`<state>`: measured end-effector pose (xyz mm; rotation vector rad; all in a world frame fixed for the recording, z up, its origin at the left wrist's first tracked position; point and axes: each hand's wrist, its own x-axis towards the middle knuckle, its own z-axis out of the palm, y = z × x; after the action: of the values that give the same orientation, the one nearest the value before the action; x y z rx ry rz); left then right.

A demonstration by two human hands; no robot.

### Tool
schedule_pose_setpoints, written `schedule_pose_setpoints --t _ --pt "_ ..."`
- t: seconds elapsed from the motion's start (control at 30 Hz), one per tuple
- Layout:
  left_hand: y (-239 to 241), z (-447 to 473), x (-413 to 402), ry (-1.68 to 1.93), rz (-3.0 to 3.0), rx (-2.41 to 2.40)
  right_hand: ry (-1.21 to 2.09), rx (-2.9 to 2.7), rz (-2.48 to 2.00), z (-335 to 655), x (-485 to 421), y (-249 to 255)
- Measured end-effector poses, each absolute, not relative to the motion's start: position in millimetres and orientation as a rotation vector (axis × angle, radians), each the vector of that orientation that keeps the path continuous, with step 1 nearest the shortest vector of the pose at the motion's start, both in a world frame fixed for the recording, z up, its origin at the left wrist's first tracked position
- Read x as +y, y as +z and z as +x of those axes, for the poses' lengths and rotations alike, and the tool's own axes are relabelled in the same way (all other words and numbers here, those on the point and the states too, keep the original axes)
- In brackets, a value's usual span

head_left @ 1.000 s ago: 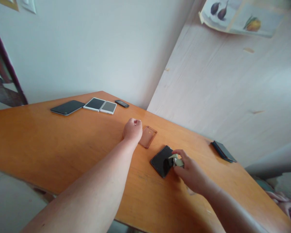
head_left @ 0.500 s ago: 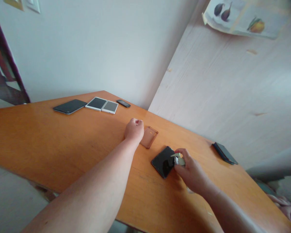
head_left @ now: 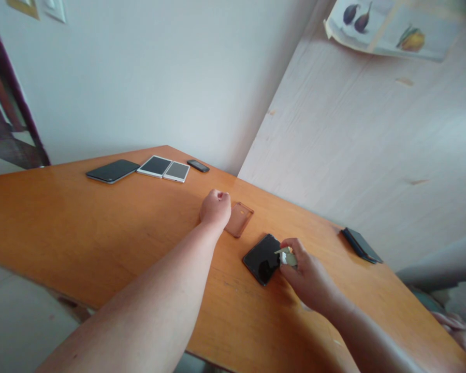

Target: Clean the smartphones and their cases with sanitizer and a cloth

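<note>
Spray bottle gripped beside a glossy black tablet

The right hand [head_left: 305,274] pinches a spray bottle [head_left: 291,258], thumb and forefinger wrapped round its pale green, angular plastic head with a white part at the front. The rest of the bottle is mostly hidden by the palm. Just left of this grip, the black tablet [head_left: 259,260] lies flat on the table [head_left: 171,223], its smooth glass screen throwing back dark reflections; whether the fingers touch its edge, I cannot tell.

Farther left and beyond, the left hand [head_left: 216,208] is curled into a fist; whether anything is inside, I cannot tell. Right beside it sits a see-through case [head_left: 241,220], a thin rectangle with a raised rim.

Well past the fist, to the left, lie a dark tablet with rounded corners [head_left: 113,171], two white-framed slabs [head_left: 155,166] side by side and a small rounded phone [head_left: 198,165]. To the right of the bottle grip, well apart, rests a dark tablet in a folded cover [head_left: 362,245]. The orange-brown tabletop is smooth, with faint scuffs nearest the black tablet.
</note>
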<state>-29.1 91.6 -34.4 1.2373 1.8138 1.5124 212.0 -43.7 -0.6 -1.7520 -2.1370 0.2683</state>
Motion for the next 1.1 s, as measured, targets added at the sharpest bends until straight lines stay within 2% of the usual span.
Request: schedule_pose_setpoints --t 1.1 --pt "-36.2 -29.2 92.3 1.505 1.248 1.817 0.203 -2.221 -1.864 215.0 -41.8 3.7"
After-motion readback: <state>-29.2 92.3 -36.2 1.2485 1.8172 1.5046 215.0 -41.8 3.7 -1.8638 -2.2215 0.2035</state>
